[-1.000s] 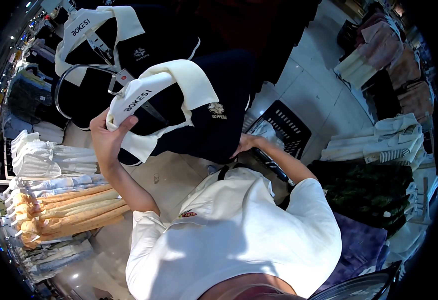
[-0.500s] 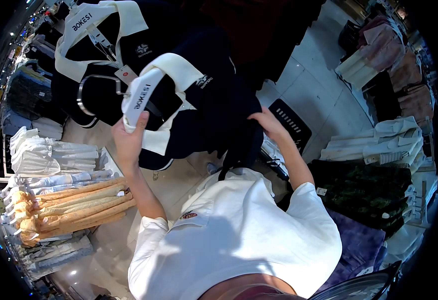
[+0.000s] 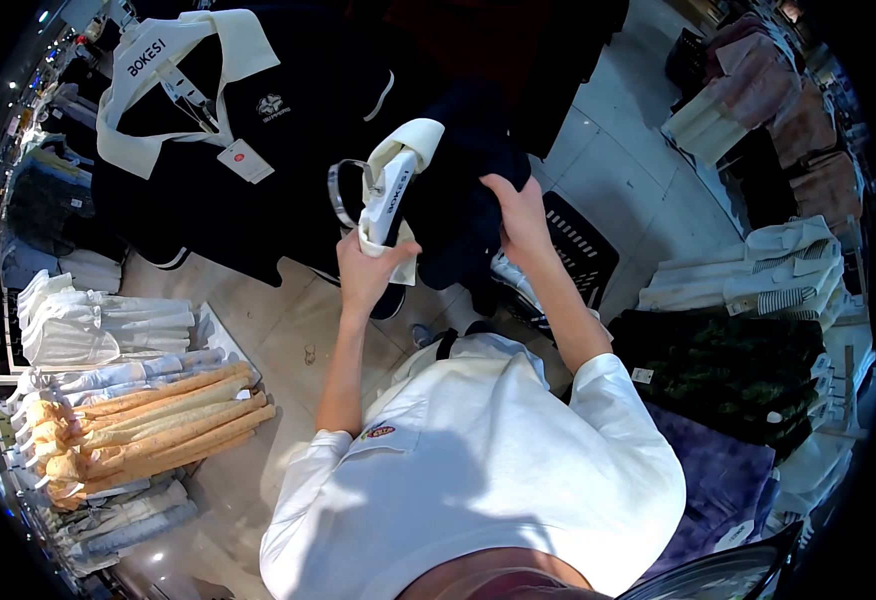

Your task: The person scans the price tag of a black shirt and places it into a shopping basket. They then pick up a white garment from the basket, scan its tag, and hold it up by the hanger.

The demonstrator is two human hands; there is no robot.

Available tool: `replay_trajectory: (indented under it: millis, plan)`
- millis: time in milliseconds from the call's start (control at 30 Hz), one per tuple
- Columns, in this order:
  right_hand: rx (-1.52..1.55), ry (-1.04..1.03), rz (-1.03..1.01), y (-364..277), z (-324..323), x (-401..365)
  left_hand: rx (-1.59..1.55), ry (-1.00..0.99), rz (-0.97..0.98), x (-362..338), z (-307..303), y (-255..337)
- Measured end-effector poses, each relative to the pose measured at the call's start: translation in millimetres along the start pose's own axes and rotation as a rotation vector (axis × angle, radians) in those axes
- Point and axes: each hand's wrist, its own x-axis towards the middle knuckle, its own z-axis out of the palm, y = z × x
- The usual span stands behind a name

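My left hand [image 3: 373, 275] is closed around the lower end of the cream collar [image 3: 390, 185] of a navy polo shirt [image 3: 458, 205]. A metal hanger hook [image 3: 336, 195] sticks out just left of that collar. My right hand [image 3: 518, 215] is clamped on the dark cloth at the shirt's right side, fingers pinching a fold. I hold the shirt up in front of my chest, clear of the floor [image 3: 618, 160]. Above and left of the shirt hangs a second navy polo [image 3: 308, 170] with a cream collar and a white tag [image 3: 245, 160]. Just below and right of the shirt sits a black crate [image 3: 583, 245]. Well to the shirt's lower left lie folded white shirts [image 3: 98, 320], with a row of tan garments [image 3: 148, 420] farther down. Far right of the shirt are folded striped shirts [image 3: 768, 280].
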Motion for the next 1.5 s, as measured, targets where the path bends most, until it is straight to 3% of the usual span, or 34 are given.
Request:
replay_trajectory:
  millis: [33, 67, 100, 133, 233, 300, 333, 433, 500, 567, 633, 700, 767, 900, 933, 967, 1033, 1067, 1167, 1233, 1267, 1367, 1500]
  plan:
    - [0.003, 0.000, -0.003, 6, -2, 2, -0.015, -0.062, 0.007, -1, 2, 2]
    - [-0.178, -0.007, -0.164, 10, -2, 4, -0.099, -0.100, 0.055, -1, 7, 3]
    - [-0.360, -0.014, -0.324, 13, -2, 4, 0.033, -0.150, 0.066, -1, 8, 0]
    - [-0.372, -0.008, -0.396, 16, 0, 4, 0.074, -0.154, 0.103, -2, 12, -3]
    - [-0.236, 0.026, -0.323, 17, 15, -9, 0.198, -0.146, 0.206, -5, 28, 1]
    - [-0.233, -0.008, -0.380, 20, 21, -15, 0.189, -0.112, 0.304, -4, 39, -3]
    - [-0.260, -0.014, -0.388, 19, 26, -21, 0.163, -0.115, 0.224, -4, 43, -12]
    - [-0.368, -0.006, -0.363, 24, 29, -23, 0.166, -0.029, 0.343, 1, 47, -18]
    - [-0.395, -0.110, -0.458, 21, 31, -31, 0.150, -0.023, 0.343, 2, 46, -15]
    - [-0.425, -0.102, -0.413, 14, 34, -37, 0.133, -0.016, 0.342, 6, 45, -17]
    - [-0.431, -0.132, -0.403, 13, 36, -40, 0.450, 0.077, 0.530, 11, 43, -28]
    - [-0.408, -0.152, -0.379, 19, 34, -37, 0.494, 0.123, 0.568, 12, 44, -31]
    - [-0.408, -0.186, -0.328, 16, 33, -34, -0.012, -0.085, 0.192, 11, 44, -31]
    - [-0.512, -0.187, -0.427, 16, 25, -8, -0.103, -0.143, 0.179, 13, 35, -53]
    - [-0.579, -0.170, -0.417, 22, 18, 4, -0.226, -0.124, -0.033, 7, 37, -46]
    - [-0.645, -0.154, -0.408, 26, 12, 12, -0.226, -0.123, -0.034, 6, 41, -46]
    - [-0.779, -0.093, -0.375, 17, 14, 11, -0.604, -0.056, -0.276, 4, 48, -46]
    - [-0.752, -0.091, -0.314, 18, 12, 15, -0.570, -0.092, -0.323, 3, 47, -44]
    - [-0.622, -0.097, -0.288, 30, 4, 29, -0.780, -0.100, -0.387, 0, 51, -50]
    - [-0.412, -0.310, -0.181, 14, 9, 18, -0.820, -0.155, -0.367, -1, 49, -54]
    - [-0.339, -0.384, -0.220, 25, 3, 23, -0.695, -0.211, -0.336, 0, 43, -59]
    - [-0.372, -0.439, -0.245, 19, 4, 14, -0.863, -0.258, -0.368, 3, 39, -66]
    - [-0.485, -0.348, -0.145, 20, 2, 14, -0.616, -0.246, -0.374, 0, 39, -56]
